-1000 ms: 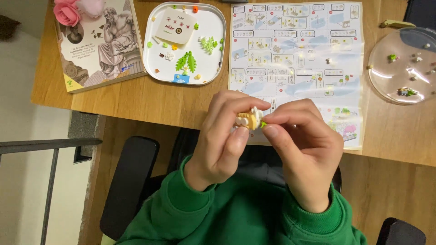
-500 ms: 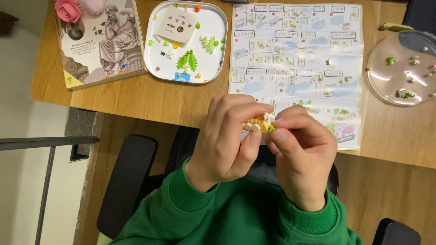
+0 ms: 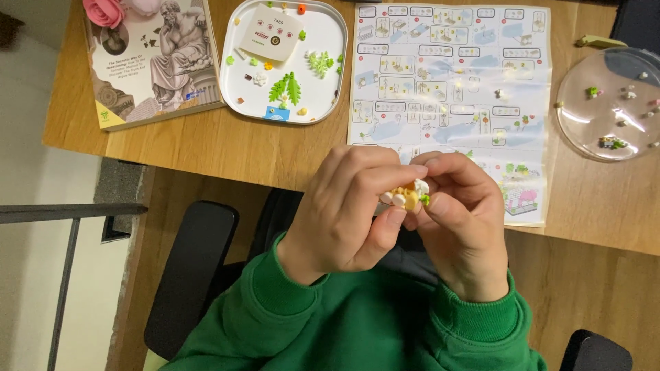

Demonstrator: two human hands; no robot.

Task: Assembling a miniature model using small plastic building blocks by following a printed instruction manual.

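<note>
Both grips pinched together on one small yellow-and-white brick model [image 3: 407, 196], held in the air just off the near worktop [image 3: 227, 148] edge, above the lap. Left hand [image 3: 347, 209] closed round it from the left, thumb under, fingers curled over the top; right hand [image 3: 462, 220] clamped on its right end, a green bit showing at the fingertips. Against half a second back: hands barely shifted, the model turned a little between the fingers, more white now showing on top. Seemingly a piece being pressed or seated, not a fresh one fetched.

Outward on the worktop: a folded instruction sheet [image 3: 450, 82], white with pale blue step panels, straight beyond the hands. Left of it a white rounded-square tray [image 3: 323, 113] with loose green leaf pieces, small coloured studs and a cream square box with a round emblem. Far left a book [image 3: 148, 62], its cover a grey seated statue figure, pink roses at its top corner. Far right a clear round lid [image 3: 608, 103] holding a few tiny pieces. Green sleeves below; black chair arms at both sides.
</note>
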